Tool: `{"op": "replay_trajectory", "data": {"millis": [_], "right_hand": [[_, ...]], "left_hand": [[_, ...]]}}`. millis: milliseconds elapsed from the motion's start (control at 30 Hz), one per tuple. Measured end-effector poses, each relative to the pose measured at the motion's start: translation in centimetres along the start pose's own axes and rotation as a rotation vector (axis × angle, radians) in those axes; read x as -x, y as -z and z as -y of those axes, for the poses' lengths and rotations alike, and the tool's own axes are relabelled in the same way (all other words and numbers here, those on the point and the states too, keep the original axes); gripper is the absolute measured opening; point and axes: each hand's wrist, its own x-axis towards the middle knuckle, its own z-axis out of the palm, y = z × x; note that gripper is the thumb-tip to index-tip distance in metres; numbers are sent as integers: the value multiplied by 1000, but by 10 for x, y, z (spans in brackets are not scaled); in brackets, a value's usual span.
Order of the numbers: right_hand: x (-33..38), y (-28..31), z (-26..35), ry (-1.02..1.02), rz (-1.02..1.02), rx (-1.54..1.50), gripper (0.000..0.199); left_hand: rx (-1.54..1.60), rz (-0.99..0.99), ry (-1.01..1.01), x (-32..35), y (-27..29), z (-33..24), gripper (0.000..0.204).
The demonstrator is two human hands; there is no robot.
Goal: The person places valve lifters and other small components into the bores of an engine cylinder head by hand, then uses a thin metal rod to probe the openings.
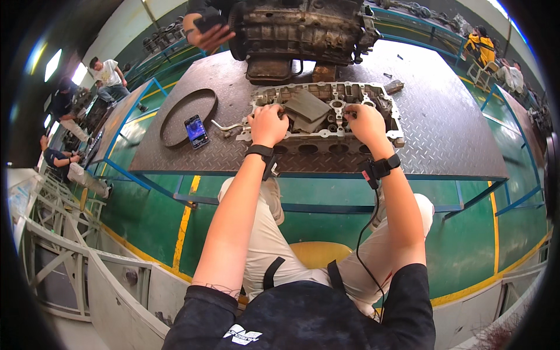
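Note:
An engine cylinder head [332, 88] lies on the metal-topped table in front of me, its valve-side cavities facing up. My left hand [269, 124] rests at its left part with curled fingers; what they grip, if anything, is hidden. Over the right part, my right hand [367, 122] has its fingers pinched together around something small and dark, too small to name. Between the hands, flat grey-green sheets [307, 107] lie stacked askew on the cylinder head. Each wrist wears a black strap with a small device.
Behind stands a large engine block [297, 32], with another person's hand [211, 38] at its left. A looped belt [165, 119], a phone [196, 130] and a bent metal pipe [226, 126] lie left on the tread-plate table [443, 116]. Other people sit or work farther off.

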Motion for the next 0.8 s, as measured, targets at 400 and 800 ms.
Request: {"op": "replay_trajectory", "data": {"millis": [400,800], "right_hand": [[-12,9,-27,-110,40,-278,29],[2,2,4,-6,-11,-52,23]], "left_hand": [[45,-39,-15,2,-1,-3,29],[16,-53,-11,4,2,2,27]]}}
